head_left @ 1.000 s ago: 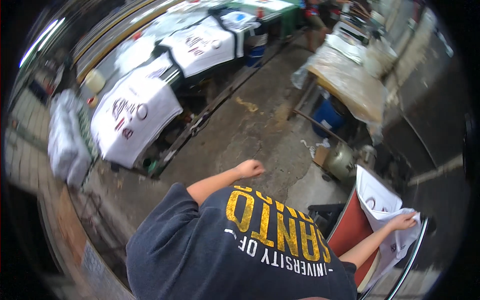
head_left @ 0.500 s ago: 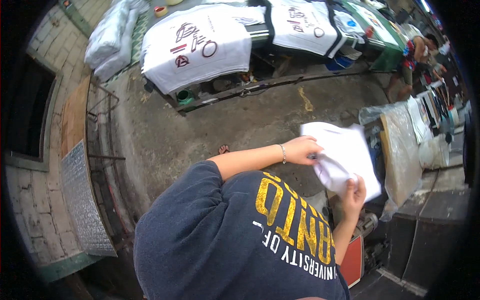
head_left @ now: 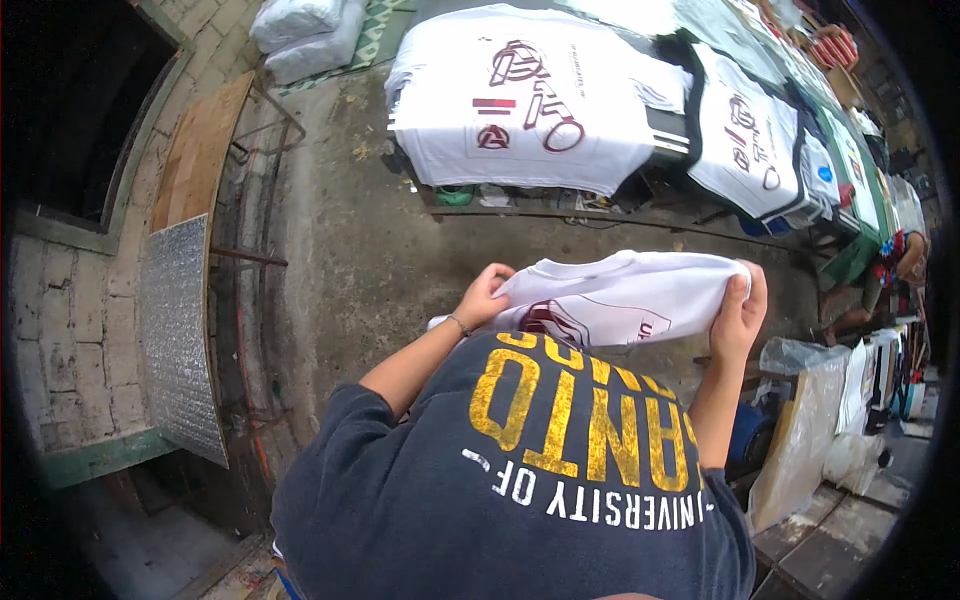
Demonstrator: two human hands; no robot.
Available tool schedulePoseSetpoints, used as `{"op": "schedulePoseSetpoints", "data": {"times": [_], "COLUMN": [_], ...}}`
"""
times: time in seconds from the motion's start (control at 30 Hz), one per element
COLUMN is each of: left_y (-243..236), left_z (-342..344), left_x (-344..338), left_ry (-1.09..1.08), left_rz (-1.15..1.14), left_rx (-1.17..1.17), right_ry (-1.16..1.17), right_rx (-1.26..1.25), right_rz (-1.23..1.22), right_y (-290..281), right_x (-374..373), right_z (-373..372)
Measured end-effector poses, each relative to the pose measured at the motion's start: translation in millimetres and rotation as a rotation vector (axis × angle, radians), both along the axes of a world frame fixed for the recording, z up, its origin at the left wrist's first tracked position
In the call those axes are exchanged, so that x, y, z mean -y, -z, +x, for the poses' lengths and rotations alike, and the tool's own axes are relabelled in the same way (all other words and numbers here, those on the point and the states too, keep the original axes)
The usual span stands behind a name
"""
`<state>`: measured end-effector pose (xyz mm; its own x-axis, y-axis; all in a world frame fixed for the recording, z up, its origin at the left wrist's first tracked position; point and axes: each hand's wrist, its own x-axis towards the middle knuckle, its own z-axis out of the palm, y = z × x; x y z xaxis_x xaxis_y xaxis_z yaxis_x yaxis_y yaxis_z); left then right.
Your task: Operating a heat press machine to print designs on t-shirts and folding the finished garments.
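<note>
Stretched between my two hands hangs a white T-shirt (head_left: 640, 285) with a dark red print on its front, its neckline toward the far side. My left hand (head_left: 487, 296) pinches one shoulder of it. At the other shoulder, my right hand (head_left: 738, 308) grips the cloth with the thumb on top. The lower part of the shirt is hidden behind my dark shirt front.
Printed white shirts (head_left: 600, 110) lie on a long table ahead. White plastic-wrapped bundles (head_left: 315, 40) sit far left. A foil-faced board (head_left: 180, 330) leans by the left wall. At right are a plastic-covered board (head_left: 800, 440) and another person (head_left: 905, 260).
The white shirt, bunched at my right before, is now spread out in front of me. My left hand has shifted left and my hands are farther apart. The view has turned rightward.
</note>
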<state>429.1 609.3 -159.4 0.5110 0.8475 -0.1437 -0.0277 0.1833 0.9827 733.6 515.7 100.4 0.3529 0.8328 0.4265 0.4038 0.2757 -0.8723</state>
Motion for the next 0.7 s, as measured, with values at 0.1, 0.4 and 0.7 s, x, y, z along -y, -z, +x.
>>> {"op": "schedulePoseSetpoints", "data": {"times": [0.1, 0.4, 0.7], "left_y": [26, -132, -258], "left_z": [-48, -112, -79], "left_x": [-15, -115, -158], "left_ry": [-0.155, -0.796, -0.696], "left_rz": [0.027, 0.619, 1.117], "left_rx": [-0.364, 0.001, -0.26], "right_ry": [-0.106, 0.041, 0.221], "right_rx": [-0.012, 0.397, 0.785], "right_rz": [0.02, 0.239, 0.534], "right_y": [-3, -11, -10], "right_x": [-40, -120, -169], "right_z": [-9, 63, 162]}}
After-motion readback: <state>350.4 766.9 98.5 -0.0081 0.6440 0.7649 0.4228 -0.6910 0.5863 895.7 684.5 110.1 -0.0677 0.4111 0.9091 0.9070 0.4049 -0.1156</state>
